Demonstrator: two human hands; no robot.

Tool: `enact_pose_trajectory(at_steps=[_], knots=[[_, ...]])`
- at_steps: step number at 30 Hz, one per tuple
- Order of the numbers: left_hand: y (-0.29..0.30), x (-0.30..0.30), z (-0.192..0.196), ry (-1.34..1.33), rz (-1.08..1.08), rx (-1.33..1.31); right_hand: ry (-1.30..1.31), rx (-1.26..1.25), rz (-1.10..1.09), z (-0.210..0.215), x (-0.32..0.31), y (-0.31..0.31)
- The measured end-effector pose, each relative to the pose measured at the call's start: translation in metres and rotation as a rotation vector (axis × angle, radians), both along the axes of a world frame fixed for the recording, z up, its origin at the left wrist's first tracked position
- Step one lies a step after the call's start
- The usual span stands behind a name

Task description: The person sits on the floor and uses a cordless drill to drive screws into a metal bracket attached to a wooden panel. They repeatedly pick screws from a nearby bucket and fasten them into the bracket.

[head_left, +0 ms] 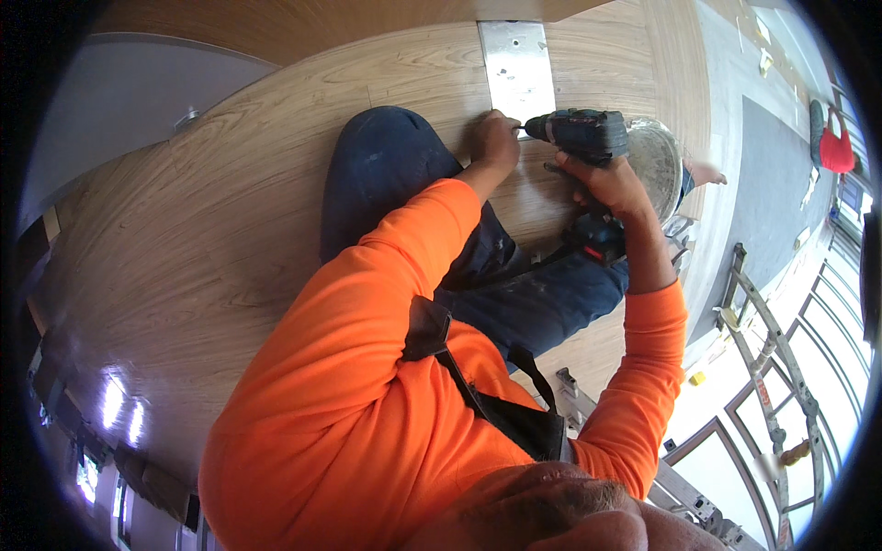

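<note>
My right hand [611, 186] is wrapped round the grip of a dark cordless drill [588, 133], which points left with its battery hanging below my hand. The drill's thin bit reaches toward my left hand [496, 142], whose fingers are pinched together at the bit's tip. Whatever lies between those fingers is too small to make out. Just beyond both hands a shiny metal plate [518, 73] with small holes lies against the wood-grain surface [413, 83]. The bit's tip is at the plate's near edge.
A dirty round bucket [678, 174] stands right of the drill. My bent blue-trousered knee [381, 165] is close to my left arm. Further right are a ladder [776, 344] and a red bag [834, 150]. A brown wooden panel [303, 23] crosses the top.
</note>
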State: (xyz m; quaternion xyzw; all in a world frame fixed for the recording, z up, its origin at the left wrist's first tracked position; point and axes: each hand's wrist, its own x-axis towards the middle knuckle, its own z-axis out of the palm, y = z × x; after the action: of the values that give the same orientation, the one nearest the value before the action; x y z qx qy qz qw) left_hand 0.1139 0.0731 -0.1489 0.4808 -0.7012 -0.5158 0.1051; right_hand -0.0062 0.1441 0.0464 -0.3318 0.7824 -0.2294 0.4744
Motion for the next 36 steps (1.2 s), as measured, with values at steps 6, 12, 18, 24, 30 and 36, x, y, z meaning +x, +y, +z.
enact_pose_trajectory(at_steps=[6, 12, 18, 24, 30, 36], knots=[[0.002, 0.003, 0.000, -0.002, -0.025, -0.061, 0.021, -0.075, 0.039, -0.005, 0.008, 0.010], [0.004, 0.003, -0.017, 0.008, -0.050, -0.148, -0.023, -0.024, -0.089, -0.007, 0.022, 0.018], [-0.006, 0.003, -0.003, 0.005, -0.157, -0.080, 0.011, -0.023, -0.068, -0.004, 0.012, 0.018], [-0.054, -0.022, 0.041, 0.437, -0.095, 0.110, 0.044, -0.150, 0.026, -0.019, 0.000, 0.016], [-0.069, -0.048, 0.115, 0.595, -0.836, 0.137, 0.075, -0.049, 0.013, -0.009, 0.001, 0.011], [-0.060, -0.065, 0.103, 0.660, -0.751, 0.157, -0.006, -0.151, -0.012, -0.026, -0.010, 0.018]])
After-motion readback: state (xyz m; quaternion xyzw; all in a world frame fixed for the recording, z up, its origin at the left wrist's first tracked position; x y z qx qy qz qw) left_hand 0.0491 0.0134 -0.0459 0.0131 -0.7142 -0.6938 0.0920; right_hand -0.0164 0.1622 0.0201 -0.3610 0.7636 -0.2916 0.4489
